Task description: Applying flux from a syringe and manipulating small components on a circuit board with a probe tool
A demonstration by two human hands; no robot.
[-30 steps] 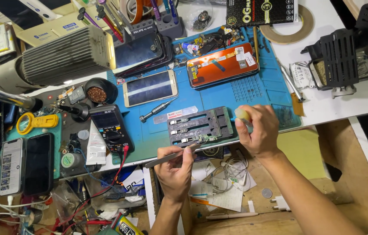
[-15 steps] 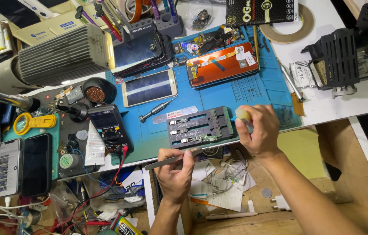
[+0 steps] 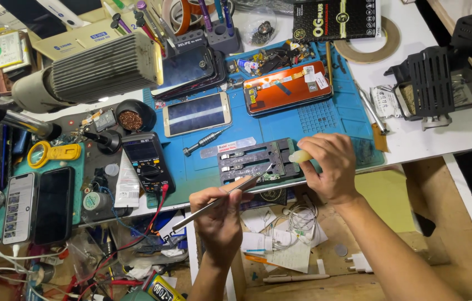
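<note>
Left hand (image 3: 220, 214) pinches one thin metal tool (image 3: 219, 199), right hand (image 3: 328, 167) fingers closed on one small pale bottle (image 3: 300, 156), over one dark holder (image 3: 258, 160); one screwdriver (image 3: 205, 141) lies nearby.

Black package (image 3: 336, 19): flat box with pale print, top edge of the counter, right of centre.
Cardboard box (image 3: 74, 44): tan, top left, behind the ribbed grey lamp head.
Orange screen panel (image 3: 287, 88): rectangular, white stickers on it, on the blue mat.
Gold-framed phone screen (image 3: 197, 113): dark glass, left of the orange panel.
Multimeter display (image 3: 141, 150): small grey window on a black body.
Lit phone (image 3: 19, 207): far left, beside a dark-screened phone (image 3: 53, 205).
White tube (image 3: 129, 187): printed label, just left of the multimeter.
</note>
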